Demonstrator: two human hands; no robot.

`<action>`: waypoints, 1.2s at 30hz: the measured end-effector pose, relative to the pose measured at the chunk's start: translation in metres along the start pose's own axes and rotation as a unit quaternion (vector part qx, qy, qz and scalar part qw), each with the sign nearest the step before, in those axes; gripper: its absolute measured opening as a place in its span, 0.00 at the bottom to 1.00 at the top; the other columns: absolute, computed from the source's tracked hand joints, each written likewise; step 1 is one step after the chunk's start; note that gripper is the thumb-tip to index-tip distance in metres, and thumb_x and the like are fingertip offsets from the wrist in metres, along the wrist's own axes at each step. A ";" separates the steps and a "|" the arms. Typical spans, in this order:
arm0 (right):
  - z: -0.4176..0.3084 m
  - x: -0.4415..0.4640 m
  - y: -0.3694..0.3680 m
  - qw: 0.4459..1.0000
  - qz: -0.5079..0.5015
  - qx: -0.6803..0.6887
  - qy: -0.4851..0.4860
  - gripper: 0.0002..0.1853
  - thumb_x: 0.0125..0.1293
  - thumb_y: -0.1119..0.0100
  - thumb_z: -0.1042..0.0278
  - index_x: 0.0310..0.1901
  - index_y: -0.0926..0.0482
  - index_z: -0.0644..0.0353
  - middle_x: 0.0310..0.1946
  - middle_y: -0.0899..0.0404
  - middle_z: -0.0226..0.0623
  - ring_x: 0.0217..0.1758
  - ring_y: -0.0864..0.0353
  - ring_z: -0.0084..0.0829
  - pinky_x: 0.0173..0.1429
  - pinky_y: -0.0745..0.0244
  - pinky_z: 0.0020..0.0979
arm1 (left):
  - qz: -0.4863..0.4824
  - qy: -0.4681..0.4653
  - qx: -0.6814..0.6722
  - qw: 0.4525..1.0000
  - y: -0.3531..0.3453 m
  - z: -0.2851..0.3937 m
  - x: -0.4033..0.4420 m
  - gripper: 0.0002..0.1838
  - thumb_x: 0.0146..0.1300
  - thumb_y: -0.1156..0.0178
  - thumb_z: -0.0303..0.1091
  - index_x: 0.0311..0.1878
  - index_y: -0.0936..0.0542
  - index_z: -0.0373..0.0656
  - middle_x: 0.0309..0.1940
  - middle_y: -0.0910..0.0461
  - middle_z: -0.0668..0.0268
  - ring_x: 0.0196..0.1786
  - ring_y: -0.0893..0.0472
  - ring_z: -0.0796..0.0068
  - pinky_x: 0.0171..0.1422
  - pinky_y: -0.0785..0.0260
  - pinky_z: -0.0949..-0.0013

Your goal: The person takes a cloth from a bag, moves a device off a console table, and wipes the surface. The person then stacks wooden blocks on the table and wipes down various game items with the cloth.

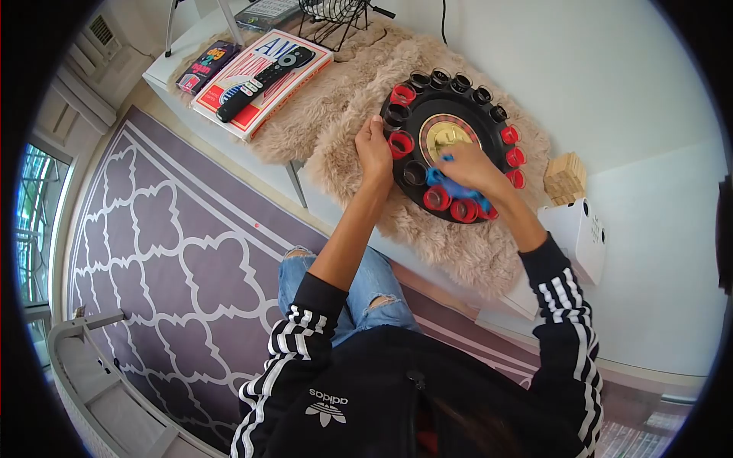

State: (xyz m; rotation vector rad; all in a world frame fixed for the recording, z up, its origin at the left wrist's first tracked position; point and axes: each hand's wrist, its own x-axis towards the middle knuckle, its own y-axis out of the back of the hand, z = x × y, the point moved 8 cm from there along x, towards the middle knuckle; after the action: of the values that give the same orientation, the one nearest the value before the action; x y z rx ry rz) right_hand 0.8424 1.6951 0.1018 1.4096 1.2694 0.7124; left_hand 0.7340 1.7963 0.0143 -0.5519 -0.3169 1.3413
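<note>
A round black roulette tray (428, 109) lies on a beige fur cover, with red and black shot glasses around its rim. My left hand (373, 150) holds the tray's left edge, beside a red glass (401, 143). Over the tray's lower middle, my right hand (467, 167) is closed on a blue cloth (455, 189), which hangs beneath it close to the front glasses. The gold centre (443, 133) of the wheel shows just above my right hand, which covers part of it.
On the fur cover (321, 118) at the left lie a book (286, 90) with a black remote (263, 85) and a purple box (208, 67). A wire cage (336, 14) stands behind. Wooden blocks (565, 177) and a white box (578, 237) are at the right.
</note>
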 end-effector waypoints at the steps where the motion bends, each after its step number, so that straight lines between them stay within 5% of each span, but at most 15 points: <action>1: -0.007 0.006 -0.004 1.000 0.000 0.000 0.000 0.12 0.47 0.44 0.68 0.32 0.18 0.66 0.32 0.20 0.55 0.37 0.18 0.43 0.42 0.24 0.40 | -0.002 0.013 -0.009 1.000 0.000 -0.001 -0.001 0.15 0.69 0.55 0.35 0.27 0.27 0.39 0.22 0.34 0.76 0.27 0.38 0.85 0.31 0.44 0.75; 3: -0.008 0.017 -0.010 0.901 0.019 0.431 -0.049 0.15 0.45 0.40 0.71 0.38 0.18 0.62 0.34 0.18 0.41 0.34 0.19 0.34 0.41 0.25 0.35 | -0.003 0.023 -0.019 1.000 0.000 -0.002 0.001 0.15 0.69 0.55 0.35 0.27 0.27 0.39 0.22 0.34 0.76 0.26 0.39 0.84 0.31 0.44 0.75; 6: -0.014 0.009 -0.005 0.895 -0.002 0.445 0.029 0.21 0.44 0.39 0.74 0.45 0.20 0.58 0.35 0.20 0.31 0.31 0.23 0.26 0.40 0.26 0.27 | -0.004 0.034 -0.028 0.999 0.000 -0.007 0.003 0.16 0.69 0.55 0.36 0.27 0.28 0.39 0.22 0.34 0.76 0.27 0.39 0.84 0.31 0.44 0.75; 7: -0.015 0.009 0.007 0.921 -0.030 0.365 0.131 0.23 0.45 0.39 0.75 0.48 0.22 0.58 0.37 0.21 0.32 0.30 0.24 0.24 0.38 0.28 0.20 | -0.003 0.024 -0.027 0.999 0.000 -0.008 0.003 0.16 0.69 0.55 0.36 0.26 0.28 0.39 0.21 0.35 0.76 0.26 0.39 0.84 0.31 0.44 0.75; 10: 0.035 0.022 0.032 0.805 -0.092 0.585 -0.028 0.23 0.46 0.39 0.75 0.49 0.22 0.59 0.40 0.21 0.36 0.34 0.23 0.27 0.42 0.27 0.25 | -0.004 0.016 -0.023 1.000 -0.001 -0.005 0.004 0.16 0.69 0.55 0.37 0.26 0.29 0.40 0.21 0.35 0.75 0.26 0.39 0.83 0.30 0.44 0.75; 11: 0.030 0.032 0.031 0.806 -0.095 0.584 -0.027 0.23 0.46 0.39 0.75 0.49 0.22 0.59 0.40 0.21 0.36 0.34 0.23 0.27 0.42 0.27 0.25 | -0.010 0.020 -0.018 1.000 -0.002 -0.005 0.003 0.16 0.69 0.55 0.37 0.26 0.29 0.40 0.20 0.35 0.75 0.26 0.39 0.83 0.30 0.44 0.75; 13: 0.033 0.047 0.063 0.857 0.195 0.476 -0.020 0.23 0.47 0.38 0.75 0.50 0.23 0.59 0.40 0.21 0.36 0.35 0.21 0.30 0.45 0.27 0.28 | -0.013 0.017 -0.012 1.000 -0.002 -0.004 0.003 0.16 0.69 0.55 0.37 0.26 0.29 0.40 0.20 0.35 0.75 0.26 0.39 0.83 0.30 0.44 0.75; 16: -0.004 0.051 0.038 0.903 0.348 0.224 0.115 0.18 0.44 0.36 0.74 0.42 0.22 0.61 0.36 0.21 0.36 0.36 0.21 0.31 0.45 0.27 0.28 | -0.020 0.012 0.017 1.000 0.003 -0.004 0.000 0.14 0.69 0.55 0.37 0.29 0.28 0.40 0.23 0.32 0.74 0.27 0.36 0.84 0.32 0.41 0.76; 18: -0.007 0.044 0.034 0.924 0.249 0.268 0.110 0.15 0.44 0.38 0.76 0.38 0.23 0.61 0.31 0.21 0.34 0.32 0.22 0.27 0.40 0.27 0.27 | -0.020 0.011 0.039 0.999 0.006 -0.004 -0.003 0.13 0.69 0.54 0.37 0.32 0.26 0.41 0.26 0.28 0.74 0.29 0.32 0.84 0.34 0.38 0.77; 20: -0.004 0.038 0.009 0.930 -0.135 0.342 0.031 0.15 0.44 0.41 0.77 0.38 0.23 0.60 0.27 0.22 0.32 0.28 0.23 0.22 0.33 0.28 0.24 | 0.010 -0.039 0.066 0.997 0.004 0.003 -0.006 0.13 0.69 0.56 0.37 0.33 0.26 0.41 0.25 0.30 0.74 0.31 0.33 0.83 0.37 0.38 0.75; 26: -0.007 0.074 0.109 0.927 0.024 0.374 0.032 0.15 0.47 0.45 0.76 0.39 0.22 0.60 0.30 0.22 0.30 0.31 0.23 0.22 0.35 0.28 0.24 | 0.006 0.136 -0.088 0.987 -0.006 -0.017 0.014 0.15 0.66 0.56 0.41 0.47 0.28 0.41 0.38 0.26 0.68 0.40 0.28 0.76 0.49 0.36 0.74; 28: -0.057 0.086 0.102 0.947 0.068 0.235 0.206 0.15 0.48 0.45 0.72 0.41 0.22 0.59 0.38 0.22 0.31 0.39 0.22 0.30 0.43 0.27 0.29 | -0.135 0.174 -0.151 0.964 -0.032 -0.001 0.008 0.19 0.66 0.56 0.41 0.53 0.28 0.40 0.45 0.25 0.66 0.48 0.27 0.77 0.57 0.38 0.75; 30: -0.087 0.088 0.053 0.935 0.011 0.095 0.342 0.18 0.47 0.46 0.72 0.44 0.23 0.59 0.36 0.25 0.34 0.40 0.25 0.30 0.48 0.30 0.28 | -0.148 0.157 -0.171 0.961 -0.031 -0.001 0.006 0.19 0.66 0.57 0.37 0.57 0.30 0.39 0.49 0.25 0.65 0.52 0.28 0.78 0.59 0.39 0.75; 32: -0.083 0.095 0.035 0.962 -0.017 0.012 0.273 0.16 0.47 0.47 0.73 0.41 0.24 0.62 0.34 0.26 0.38 0.40 0.26 0.32 0.50 0.32 0.29 | -0.104 0.073 -0.166 0.978 -0.022 0.004 0.001 0.19 0.65 0.56 0.32 0.58 0.30 0.40 0.48 0.24 0.68 0.49 0.25 0.78 0.56 0.35 0.74; 36: -0.083 0.095 0.027 0.956 -0.053 0.122 0.262 0.10 0.46 0.49 0.78 0.34 0.27 0.64 0.35 0.27 0.36 0.42 0.27 0.30 0.51 0.35 0.27 | -0.086 0.070 -0.159 0.981 -0.018 -0.005 -0.009 0.16 0.68 0.57 0.30 0.56 0.29 0.38 0.48 0.25 0.69 0.50 0.28 0.81 0.57 0.38 0.77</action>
State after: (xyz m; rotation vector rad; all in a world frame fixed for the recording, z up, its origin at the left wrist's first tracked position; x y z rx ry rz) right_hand 0.7999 1.8137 0.1292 1.3801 1.8858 0.9167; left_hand 0.7496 1.7844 0.0208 -0.8617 -0.4566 1.0852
